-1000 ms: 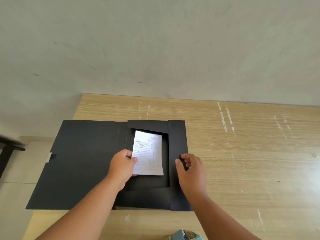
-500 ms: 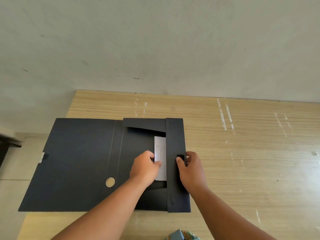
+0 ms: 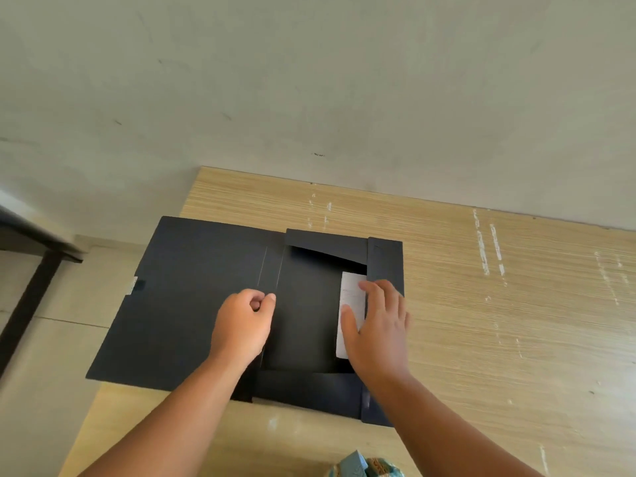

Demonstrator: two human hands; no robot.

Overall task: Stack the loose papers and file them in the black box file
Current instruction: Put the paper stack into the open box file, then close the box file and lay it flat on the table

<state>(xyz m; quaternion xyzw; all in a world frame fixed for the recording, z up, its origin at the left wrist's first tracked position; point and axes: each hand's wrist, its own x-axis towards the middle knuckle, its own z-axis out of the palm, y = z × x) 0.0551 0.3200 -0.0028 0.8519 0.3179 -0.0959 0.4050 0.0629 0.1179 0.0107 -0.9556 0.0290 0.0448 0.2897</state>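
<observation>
Black box file [image 3: 192, 297] open flat at desk's [image 3: 481, 339] left edge, white papers [image 3: 351, 297] inside under its right flap, pressed by flat, spread right hand [image 3: 378, 325]; left hand [image 3: 244, 325] loosely curled, empty, on the spine fold.

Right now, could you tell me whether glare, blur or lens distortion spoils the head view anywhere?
Head view: soft, even light, no glare on the black box file; the papers print is too small to read; wide-angle tilt skews the table edge; both hands look sharp.
</observation>
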